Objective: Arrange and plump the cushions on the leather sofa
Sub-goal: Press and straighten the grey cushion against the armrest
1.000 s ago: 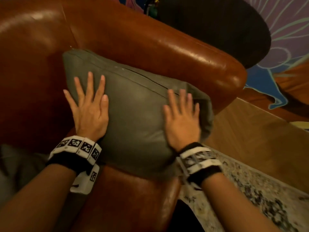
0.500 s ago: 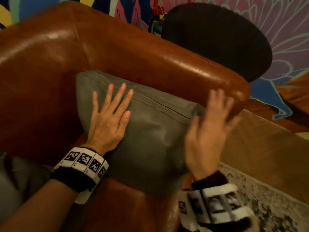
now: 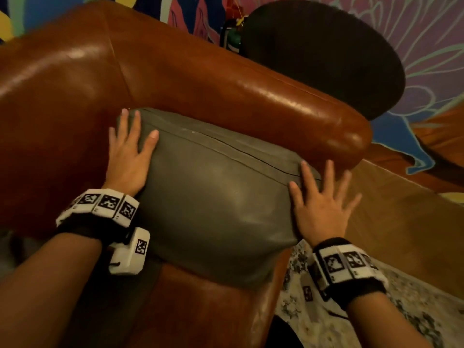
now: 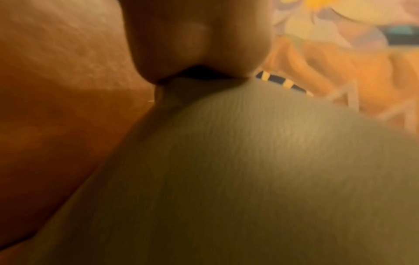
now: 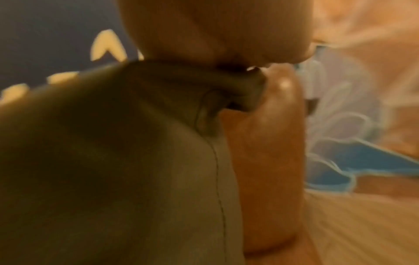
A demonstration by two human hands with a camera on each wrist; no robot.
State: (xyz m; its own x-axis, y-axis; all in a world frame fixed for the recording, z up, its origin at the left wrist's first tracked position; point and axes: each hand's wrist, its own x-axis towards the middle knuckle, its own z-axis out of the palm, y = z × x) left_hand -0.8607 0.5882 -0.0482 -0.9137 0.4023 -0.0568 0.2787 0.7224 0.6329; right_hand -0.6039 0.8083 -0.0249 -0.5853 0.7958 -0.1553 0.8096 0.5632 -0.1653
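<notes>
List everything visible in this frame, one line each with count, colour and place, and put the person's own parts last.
Grey-green leather cushion: one, grey-green, propped in the sofa corner against the armrest.
Brown leather sofa: one, glossy reddish brown, under and behind the cushion.
Round black object: one, black, behind the armrest; what it is cannot be told.
Painted mural wall: one, pink, purple and blue, behind the sofa.
Wooden floor: tan, right of the sofa.
Patterned rug: one, pale with dark speckles, lower right.
Marker wristbands: two, black and white, one on each wrist.
Left hand: fingers straight, flat on the cushion's left edge.
Right hand: fingers spread, on the cushion's right edge.
</notes>
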